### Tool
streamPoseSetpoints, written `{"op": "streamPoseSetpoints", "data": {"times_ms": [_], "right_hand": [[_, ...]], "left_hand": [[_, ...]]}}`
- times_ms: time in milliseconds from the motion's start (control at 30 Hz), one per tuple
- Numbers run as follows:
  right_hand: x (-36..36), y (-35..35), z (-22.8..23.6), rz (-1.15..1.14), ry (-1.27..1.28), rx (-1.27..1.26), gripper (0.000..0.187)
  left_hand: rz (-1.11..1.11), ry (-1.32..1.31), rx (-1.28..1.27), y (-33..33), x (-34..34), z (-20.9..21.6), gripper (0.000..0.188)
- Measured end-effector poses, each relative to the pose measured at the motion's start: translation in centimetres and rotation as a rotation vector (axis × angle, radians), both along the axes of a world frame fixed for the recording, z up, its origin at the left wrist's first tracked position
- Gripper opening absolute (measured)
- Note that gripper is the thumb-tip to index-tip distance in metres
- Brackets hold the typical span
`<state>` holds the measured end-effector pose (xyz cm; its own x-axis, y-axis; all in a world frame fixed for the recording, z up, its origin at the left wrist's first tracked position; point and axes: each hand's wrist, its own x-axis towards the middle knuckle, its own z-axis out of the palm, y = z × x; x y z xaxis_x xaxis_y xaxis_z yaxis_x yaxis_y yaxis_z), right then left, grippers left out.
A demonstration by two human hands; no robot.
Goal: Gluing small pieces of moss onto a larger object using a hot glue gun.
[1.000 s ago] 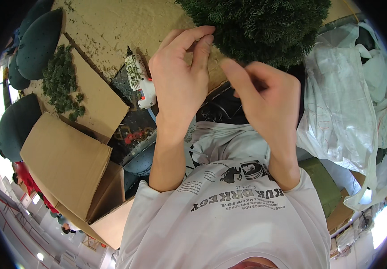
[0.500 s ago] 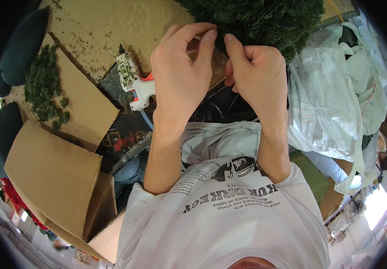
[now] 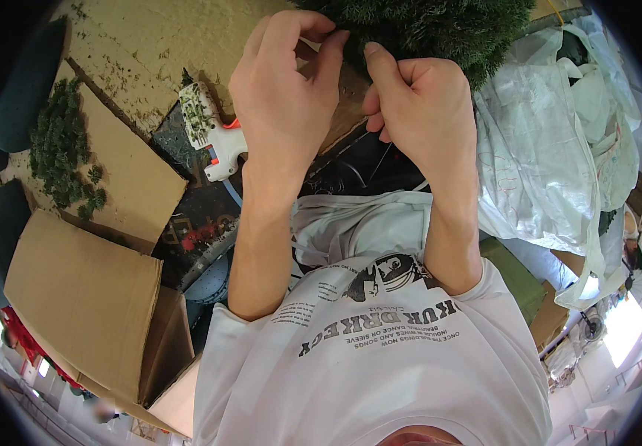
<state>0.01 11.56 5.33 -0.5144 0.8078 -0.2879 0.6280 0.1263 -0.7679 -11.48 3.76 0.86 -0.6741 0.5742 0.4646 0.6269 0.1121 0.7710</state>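
Left hand (image 3: 287, 93): thumb and forefinger curved almost to a pinch, contents impossible to tell. Right hand (image 3: 428, 111): fingers curled, thumb extended, any hold likewise unclear. Just beyond both: dark-green foliage mass (image 3: 440, 33), dense, feathery, rounded, contact uncertain. Left of left hand: white plastic glue gun (image 3: 226, 149), crusted with green flecks (image 3: 200, 119); farther left, bushy green sprigs (image 3: 59, 141) on flat brown cardboard (image 3: 127, 178). Right of right hand: crinkled, translucent plastic sack (image 3: 536, 149).

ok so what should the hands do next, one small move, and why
Perhaps ease the right hand slightly toward the left hand: both are at the near edge of the bushy green foliage, thumb tips facing each other across a small gap. Whether either hand holds anything is unclear.
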Motion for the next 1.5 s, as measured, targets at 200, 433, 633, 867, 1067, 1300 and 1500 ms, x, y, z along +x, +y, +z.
{"op": "streamPoseSetpoints", "data": {"times_ms": [200, 433, 633, 867, 1067, 1300, 1500], "right_hand": [[0.1, 0.1, -0.6, 0.014, 0.029, 0.072, 0.054], [0.3, 0.2, -1.2, 0.044, 0.084, 0.166, 0.053], [0.7, 0.5, -1.5, 0.061, 0.055, 0.140, 0.055], [0.7, 0.6, -1.7, 0.091, 0.062, 0.197, 0.057], [0.7, 0.7, -2.2, 0.121, 0.068, 0.260, 0.058], [5.3, 3.4, 1.6, 0.043, 0.169, -0.095, 0.045], [5.0, 16.2, 1.5, 0.039, 0.934, 0.018, 0.053]], "left_hand": [[-0.115, 0.277, -0.025, 0.0, -1.0, 0.2, 0.013], [-0.096, 0.070, -0.102, -0.2, -0.1, 0.6, 0.011], [-0.054, -0.001, -0.148, -0.2, -0.5, 0.6, 0.012], [-0.003, -0.007, -0.155, 0.2, -0.4, 0.9, 0.012], [0.049, 0.045, -0.292, 0.3, 0.3, 2.2, 0.016], [0.042, 0.044, -0.335, 0.4, -0.1, 2.9, 0.014], [0.023, -0.002, -0.331, 0.7, 0.1, 3.3, 0.011]]}}
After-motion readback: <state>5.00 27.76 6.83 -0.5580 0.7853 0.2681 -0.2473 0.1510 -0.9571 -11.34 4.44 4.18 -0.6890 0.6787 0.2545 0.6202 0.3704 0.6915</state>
